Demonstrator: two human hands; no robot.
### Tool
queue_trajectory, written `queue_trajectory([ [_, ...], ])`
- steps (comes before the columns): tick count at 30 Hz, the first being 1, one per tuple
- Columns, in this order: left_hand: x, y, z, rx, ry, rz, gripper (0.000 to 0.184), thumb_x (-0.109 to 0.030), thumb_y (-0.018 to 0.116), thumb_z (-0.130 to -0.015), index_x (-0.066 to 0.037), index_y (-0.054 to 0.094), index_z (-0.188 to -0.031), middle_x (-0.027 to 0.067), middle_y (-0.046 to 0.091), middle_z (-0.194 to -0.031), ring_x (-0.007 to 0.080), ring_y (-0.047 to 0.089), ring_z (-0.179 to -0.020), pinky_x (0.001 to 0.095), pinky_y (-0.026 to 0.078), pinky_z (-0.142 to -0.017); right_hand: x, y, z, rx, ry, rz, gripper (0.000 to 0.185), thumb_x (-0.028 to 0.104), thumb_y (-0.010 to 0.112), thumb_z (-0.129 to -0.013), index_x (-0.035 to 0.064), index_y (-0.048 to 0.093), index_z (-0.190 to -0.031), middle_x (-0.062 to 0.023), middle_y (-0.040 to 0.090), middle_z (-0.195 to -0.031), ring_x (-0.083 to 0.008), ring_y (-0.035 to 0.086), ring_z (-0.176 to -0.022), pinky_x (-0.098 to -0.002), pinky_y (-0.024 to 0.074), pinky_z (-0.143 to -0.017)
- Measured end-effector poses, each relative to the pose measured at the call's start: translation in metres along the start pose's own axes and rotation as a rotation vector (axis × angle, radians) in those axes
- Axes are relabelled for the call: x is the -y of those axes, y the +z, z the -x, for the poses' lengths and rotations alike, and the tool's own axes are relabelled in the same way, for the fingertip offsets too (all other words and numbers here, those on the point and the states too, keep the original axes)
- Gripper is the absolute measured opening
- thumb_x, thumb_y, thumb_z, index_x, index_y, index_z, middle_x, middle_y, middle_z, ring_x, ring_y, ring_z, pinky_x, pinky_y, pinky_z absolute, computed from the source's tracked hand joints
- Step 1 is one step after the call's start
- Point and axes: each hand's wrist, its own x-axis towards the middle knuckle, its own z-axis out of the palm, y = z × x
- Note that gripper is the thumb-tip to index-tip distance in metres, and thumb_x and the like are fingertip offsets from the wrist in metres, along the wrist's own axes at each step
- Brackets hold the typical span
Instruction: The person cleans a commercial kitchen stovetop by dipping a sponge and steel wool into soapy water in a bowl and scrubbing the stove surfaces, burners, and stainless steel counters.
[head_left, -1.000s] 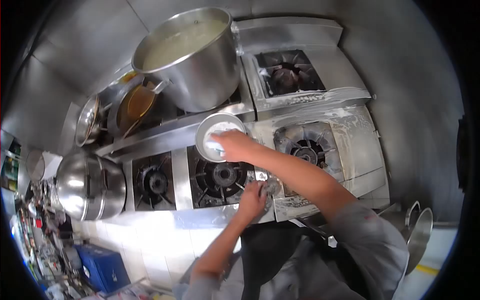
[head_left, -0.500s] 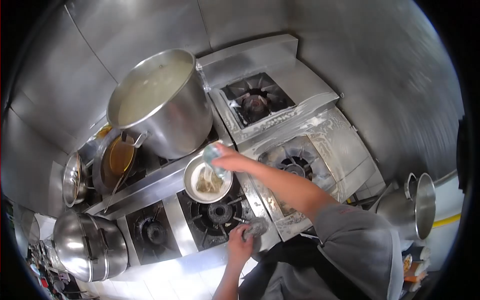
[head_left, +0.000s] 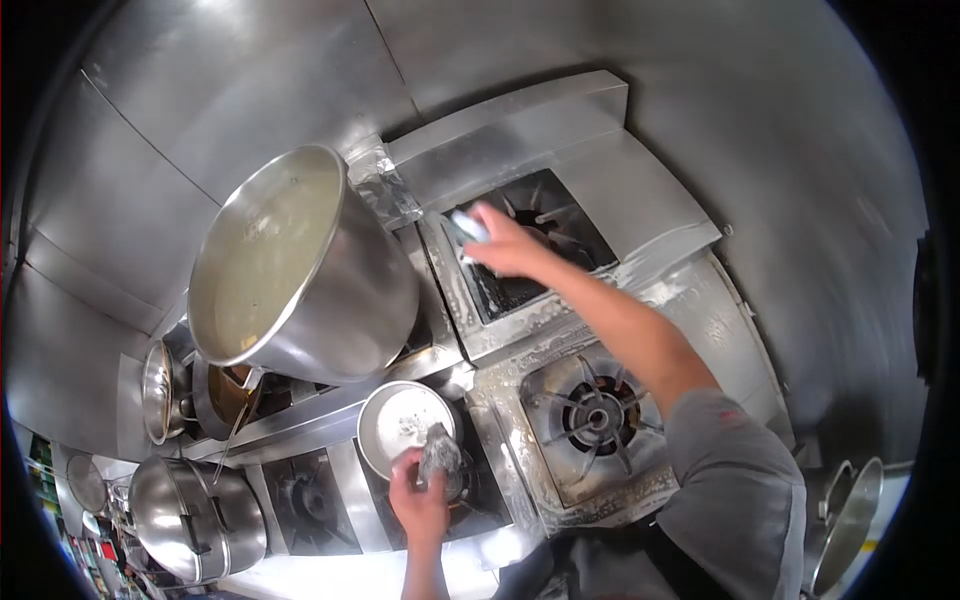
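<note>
My left hand (head_left: 420, 508) grips a grey wire scrubber (head_left: 440, 457) over the near rim of a round metal bowl (head_left: 366, 432). White suds (head_left: 403, 418) with greyish patches lie in the bowl, which rests by a burner. Stretched out to the back, my right hand (head_left: 505, 243) has its fingers closed around a small pale-blue and white object (head_left: 469, 228). Motion blur hides its exact kind. The hand is over the left edge of the rear burner (head_left: 535, 225). Foam streaks the steel around that burner.
A large stockpot (head_left: 375, 300) of cloudy liquid stands at the left. The front right burner (head_left: 597, 418) sits in a wet, foamy tray. Lidded steel cookware (head_left: 200, 515) is at the lower left, and another pot (head_left: 848, 530) at the lower right. Steel walls (head_left: 780, 200) enclose the back.
My right hand has moved from above the bowl to the rear burner with the pale object. My left hand has brought the wire scrubber to the bowl. The view has shifted.
</note>
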Motion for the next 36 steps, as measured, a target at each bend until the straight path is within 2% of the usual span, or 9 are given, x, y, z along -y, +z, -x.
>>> queue_trajectory([
  [9, 0.022, -0.011, 0.03, -0.1, -0.136, -0.053, 0.032, -0.007, 0.07, -0.089, -0.003, 0.059, -0.119, 0.0108, 0.063, -0.108, 0.0175, 0.059, -0.097, 0.0319, 0.048, -0.088, -0.01, 0.033, -0.259, -0.494, -0.476, 0.696, 0.043, 0.027, 0.062, -0.09, 0.0054, 0.053, -0.126, -0.0166, 0.066, -0.115, -0.0334, 0.063, -0.109, -0.0474, 0.0422, -0.101],
  [14, 0.012, -0.002, 0.027, 0.058, -0.217, -0.143, 0.035, 0.006, 0.07, -0.085, -0.002, 0.056, -0.115, 0.0117, 0.06, -0.113, 0.0195, 0.058, -0.103, 0.0325, 0.046, -0.092, -0.059, -0.006, -0.299, -0.425, -0.396, 1.128, 0.023, 0.021, 0.055, -0.087, 0.0085, 0.072, -0.097, -0.0137, 0.072, -0.1, -0.033, 0.069, -0.093, -0.0477, 0.0522, -0.086],
  [16, 0.0, -0.002, 0.02, 0.134, -0.221, -0.082, 0.037, 0.009, 0.068, -0.084, -0.003, 0.055, -0.117, 0.0136, 0.059, -0.118, 0.0213, 0.058, -0.106, 0.0347, 0.047, -0.092, -0.093, -0.08, -0.303, -0.399, -0.067, 0.979, 0.025, 0.022, 0.054, -0.087, 0.0084, 0.071, -0.1, -0.014, 0.072, -0.097, -0.0303, 0.07, -0.091, -0.046, 0.0552, -0.077],
  [19, -0.026, 0.003, 0.004, 0.09, -0.129, -0.026, 0.037, 0.011, 0.067, -0.084, -0.003, 0.056, -0.116, 0.0154, 0.058, -0.12, 0.024, 0.059, -0.107, 0.0364, 0.048, -0.093, -0.121, -0.166, -0.311, -0.261, -0.192, 1.025, 0.026, 0.026, 0.055, -0.09, 0.008, 0.072, -0.096, -0.0151, 0.072, -0.091, -0.031, 0.071, -0.086, -0.0444, 0.0557, -0.075],
  [27, -0.052, 0.025, -0.029, 0.185, -0.231, 0.152, 0.035, 0.01, 0.066, -0.083, -0.003, 0.056, -0.114, 0.0148, 0.058, -0.123, 0.0248, 0.058, -0.112, 0.0371, 0.048, -0.094, -0.079, -0.058, -0.312, -0.057, -0.199, 1.108, 0.034, 0.028, 0.05, -0.092, 0.0068, 0.073, -0.105, -0.0153, 0.07, -0.114, -0.0307, 0.066, -0.108, -0.0495, 0.0491, -0.092],
  [28, -0.056, 0.027, -0.031, 0.198, -0.146, 0.083, 0.036, 0.01, 0.066, -0.083, -0.004, 0.056, -0.115, 0.0161, 0.058, -0.125, 0.0248, 0.058, -0.112, 0.0362, 0.05, -0.091, -0.109, -0.09, -0.312, -0.431, -0.059, 0.861, 0.031, 0.03, 0.051, -0.093, 0.01, 0.072, -0.103, -0.0161, 0.07, -0.105, -0.0305, 0.067, -0.102, -0.0473, 0.0511, -0.089],
  [30, -0.044, 0.019, -0.029, 0.166, -0.162, 0.09, 0.036, 0.01, 0.066, -0.083, -0.004, 0.056, -0.115, 0.0166, 0.058, -0.125, 0.0249, 0.058, -0.112, 0.0365, 0.05, -0.091, -0.145, -0.181, -0.303, -0.272, 0.004, 0.904, 0.038, 0.036, 0.049, -0.094, 0.0077, 0.07, -0.107, -0.0159, 0.07, -0.108, -0.0329, 0.067, -0.101, -0.0491, 0.0513, -0.088],
  [34, -0.035, 0.015, -0.024, 0.146, -0.228, 0.183, 0.037, 0.01, 0.066, -0.083, -0.003, 0.056, -0.116, 0.0175, 0.058, -0.126, 0.0257, 0.057, -0.113, 0.039, 0.048, -0.097, -0.138, -0.121, -0.24, -0.994, 0.056, 0.699, 0.035, 0.028, 0.052, -0.094, 0.0011, 0.059, -0.115, -0.0191, 0.072, -0.095, -0.0378, 0.069, -0.093, -0.0575, 0.0387, -0.099],
  [36, -0.036, 0.018, -0.028, 0.184, -0.159, 0.19, 0.036, 0.01, 0.066, -0.084, -0.003, 0.056, -0.116, 0.0174, 0.057, -0.126, 0.0258, 0.057, -0.113, 0.0395, 0.047, -0.098, -0.124, -0.059, -0.234, -1.047, 0.24, 0.08, 0.064, 0.031, 0.051, -0.097, -0.0041, 0.025, -0.144, -0.0291, 0.062, -0.119, -0.0442, 0.061, -0.11, -0.0549, 0.0355, -0.107],
])
